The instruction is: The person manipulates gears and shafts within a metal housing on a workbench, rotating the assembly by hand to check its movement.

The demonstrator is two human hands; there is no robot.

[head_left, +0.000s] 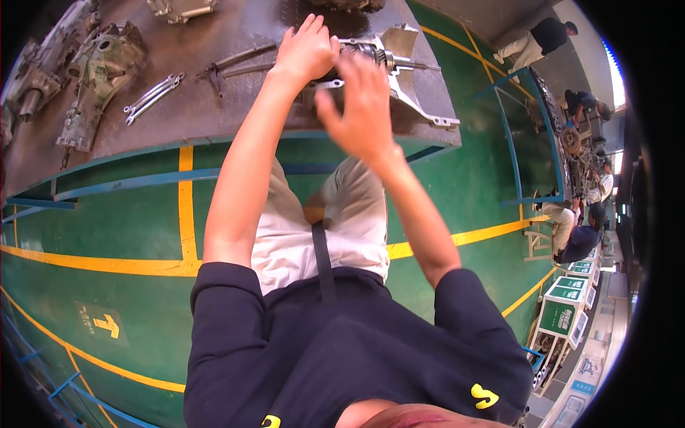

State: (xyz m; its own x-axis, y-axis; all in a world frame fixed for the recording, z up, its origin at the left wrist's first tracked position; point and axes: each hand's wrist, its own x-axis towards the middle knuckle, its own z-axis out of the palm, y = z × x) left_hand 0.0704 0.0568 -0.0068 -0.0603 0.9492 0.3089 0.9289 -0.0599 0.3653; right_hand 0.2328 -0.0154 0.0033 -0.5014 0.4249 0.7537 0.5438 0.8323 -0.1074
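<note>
A gear shaft (372, 51) with dark toothed gears lies in an open light-metal housing (422, 107) at the bench's right end. My left hand (305, 51) rests at the shaft's left end, fingers stretched out and lying close together. Just to the right, my right hand (360, 100) is held over the near side of the gears, its fingers extended and thumb apart. Neither hand visibly grips anything; both cover part of the gears and housing. Left of my left forearm, dark rods with a fork (232, 65) lie on the bench.
Several spanners (153, 97) lie on the workbench (193, 118), near a dirty metal gearbox housing (103, 75) at left. More metal parts sit along the far edge. The bench's blue frame (143, 180) runs before my legs. At right, people work around another bench (515, 135).
</note>
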